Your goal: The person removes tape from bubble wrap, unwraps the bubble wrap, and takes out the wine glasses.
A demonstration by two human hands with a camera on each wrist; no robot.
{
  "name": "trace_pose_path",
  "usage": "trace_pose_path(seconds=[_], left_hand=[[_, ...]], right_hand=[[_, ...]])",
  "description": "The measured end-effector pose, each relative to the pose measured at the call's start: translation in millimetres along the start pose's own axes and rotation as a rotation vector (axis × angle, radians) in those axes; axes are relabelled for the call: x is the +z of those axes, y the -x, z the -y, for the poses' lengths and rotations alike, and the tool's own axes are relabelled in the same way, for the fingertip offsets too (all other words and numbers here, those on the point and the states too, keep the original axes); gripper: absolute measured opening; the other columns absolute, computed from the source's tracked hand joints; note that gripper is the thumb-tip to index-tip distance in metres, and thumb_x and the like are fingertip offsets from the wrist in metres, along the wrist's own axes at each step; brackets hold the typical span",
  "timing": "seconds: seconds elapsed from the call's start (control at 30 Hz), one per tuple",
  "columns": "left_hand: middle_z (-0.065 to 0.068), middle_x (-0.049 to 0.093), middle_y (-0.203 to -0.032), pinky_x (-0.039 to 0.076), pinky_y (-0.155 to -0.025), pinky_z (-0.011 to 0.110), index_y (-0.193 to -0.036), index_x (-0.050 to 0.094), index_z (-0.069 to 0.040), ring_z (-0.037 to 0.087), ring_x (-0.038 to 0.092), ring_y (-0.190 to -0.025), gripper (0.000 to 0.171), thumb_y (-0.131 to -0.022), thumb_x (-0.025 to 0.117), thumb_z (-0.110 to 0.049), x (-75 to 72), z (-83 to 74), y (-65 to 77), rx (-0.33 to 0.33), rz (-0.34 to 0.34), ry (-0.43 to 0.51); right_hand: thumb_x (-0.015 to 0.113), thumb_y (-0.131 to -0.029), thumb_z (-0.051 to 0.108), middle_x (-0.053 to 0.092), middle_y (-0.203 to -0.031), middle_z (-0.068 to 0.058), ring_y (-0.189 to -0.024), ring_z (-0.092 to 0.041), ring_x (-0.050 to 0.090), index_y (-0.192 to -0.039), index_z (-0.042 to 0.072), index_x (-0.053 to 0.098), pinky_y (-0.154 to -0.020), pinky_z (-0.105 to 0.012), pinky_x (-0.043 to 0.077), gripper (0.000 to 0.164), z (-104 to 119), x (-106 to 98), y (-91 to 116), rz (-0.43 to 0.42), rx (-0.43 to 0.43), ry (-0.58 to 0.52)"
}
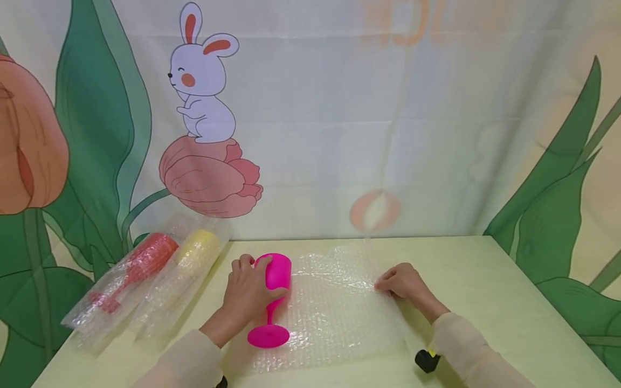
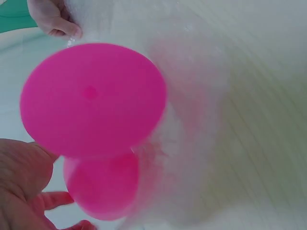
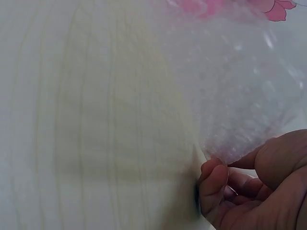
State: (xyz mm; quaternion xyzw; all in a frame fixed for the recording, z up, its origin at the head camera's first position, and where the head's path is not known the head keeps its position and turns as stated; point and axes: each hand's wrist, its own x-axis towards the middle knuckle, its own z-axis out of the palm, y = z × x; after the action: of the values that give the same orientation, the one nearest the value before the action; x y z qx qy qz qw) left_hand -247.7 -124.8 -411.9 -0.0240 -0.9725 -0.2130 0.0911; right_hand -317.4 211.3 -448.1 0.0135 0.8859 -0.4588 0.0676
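A bright pink plastic goblet (image 1: 278,274) lies on a sheet of bubble wrap (image 1: 339,318), near the sheet's left side. My left hand (image 1: 248,291) grips the goblet's bowl, with the thumb across its lower part and the fingers by its rim. In the left wrist view the round goblet foot (image 2: 93,100) faces the camera and covers part of the bowl (image 2: 103,187). The right edge of the sheet is pinched between thumb and fingers of my right hand (image 1: 400,281). In the right wrist view that bubble wrap (image 3: 240,86) rises a little off the table.
At the left of the table (image 1: 504,323) lie a red goblet (image 1: 150,258) and a yellow one (image 1: 200,247), each wrapped in bubble wrap. A cloth printed with a rabbit and tulips (image 1: 315,118) hangs behind the table.
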Motion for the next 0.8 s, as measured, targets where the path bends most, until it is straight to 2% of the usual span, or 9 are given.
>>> trace_pose_path(seconds=[0.17, 0.3, 0.4, 0.5, 0.57, 0.67, 0.8], left_hand=[[0.030, 0.046, -0.120, 0.053, -0.083, 0.051, -0.145, 0.051, 0.003, 0.045, 0.054, -0.102, 0.072, -0.086, 0.083, -0.024, -4.6, -5.3, 2.8, -0.054, 0.032, 0.083], [0.029, 0.049, -0.112, 0.056, -0.081, 0.051, -0.140, 0.051, 0.007, 0.042, 0.059, -0.089, 0.068, -0.087, 0.083, -0.022, -9.0, -7.9, 1.5, -0.073, 0.062, 0.081], [0.029, 0.052, -0.107, 0.057, -0.081, 0.050, -0.134, 0.049, 0.013, 0.041, 0.061, -0.090, 0.066, -0.087, 0.081, -0.020, -13.9, -9.3, -1.5, -0.110, 0.105, 0.059], [0.030, 0.056, -0.106, 0.057, -0.084, 0.051, -0.137, 0.041, 0.017, 0.044, 0.061, -0.098, 0.073, -0.086, 0.079, -0.018, -18.8, -10.4, -6.0, -0.160, 0.151, 0.047], [0.032, 0.059, -0.109, 0.056, -0.084, 0.051, -0.145, 0.034, 0.016, 0.047, 0.061, -0.102, 0.080, -0.085, 0.077, -0.016, -21.1, -10.4, -8.9, -0.176, 0.170, 0.059], [0.035, 0.058, -0.118, 0.059, -0.075, 0.047, -0.155, 0.025, 0.009, 0.050, 0.059, -0.108, 0.087, -0.087, 0.073, -0.015, -22.8, -9.6, -11.3, -0.209, 0.199, 0.101], [0.037, 0.050, -0.123, 0.059, -0.070, 0.046, -0.155, 0.025, 0.006, 0.051, 0.051, -0.114, 0.084, -0.089, 0.071, -0.016, -21.8, -7.1, -10.3, -0.260, 0.202, 0.159]], right_hand=[[0.081, -0.084, 0.004, 0.058, -0.060, -0.003, -0.052, -0.012, 0.049, -0.080, -0.002, 0.075, -0.050, -0.023, 0.041, 0.009, 0.8, 0.8, 1.1, -0.010, -0.024, 0.049], [0.082, -0.083, 0.006, 0.058, -0.059, -0.002, -0.052, -0.012, 0.050, -0.075, 0.001, 0.073, -0.050, -0.023, 0.041, 0.013, 1.0, 1.4, 1.0, -0.017, -0.038, 0.116], [0.083, -0.082, 0.006, 0.058, -0.059, -0.002, -0.051, -0.012, 0.051, -0.073, 0.002, 0.071, -0.050, -0.023, 0.041, 0.016, 1.7, 1.8, 0.6, -0.018, -0.043, 0.148], [0.083, -0.081, 0.006, 0.059, -0.059, -0.002, -0.051, -0.011, 0.051, -0.072, 0.002, 0.071, -0.050, -0.022, 0.041, 0.016, 2.5, 2.0, -0.3, -0.012, -0.043, 0.165], [0.083, -0.081, 0.006, 0.059, -0.059, -0.002, -0.050, -0.011, 0.051, -0.072, 0.002, 0.071, -0.049, -0.022, 0.041, 0.016, 2.5, 2.0, -1.2, -0.008, -0.042, 0.176], [0.084, -0.081, 0.007, 0.059, -0.059, -0.002, -0.050, -0.011, 0.051, -0.073, 0.002, 0.071, -0.049, -0.021, 0.041, 0.016, 2.4, 2.4, -2.4, -0.003, -0.042, 0.193], [0.084, -0.081, 0.006, 0.059, -0.057, -0.001, -0.049, -0.010, 0.051, -0.074, 0.001, 0.071, -0.049, -0.021, 0.041, 0.016, 3.7, 4.0, -2.9, 0.007, -0.069, 0.200]])
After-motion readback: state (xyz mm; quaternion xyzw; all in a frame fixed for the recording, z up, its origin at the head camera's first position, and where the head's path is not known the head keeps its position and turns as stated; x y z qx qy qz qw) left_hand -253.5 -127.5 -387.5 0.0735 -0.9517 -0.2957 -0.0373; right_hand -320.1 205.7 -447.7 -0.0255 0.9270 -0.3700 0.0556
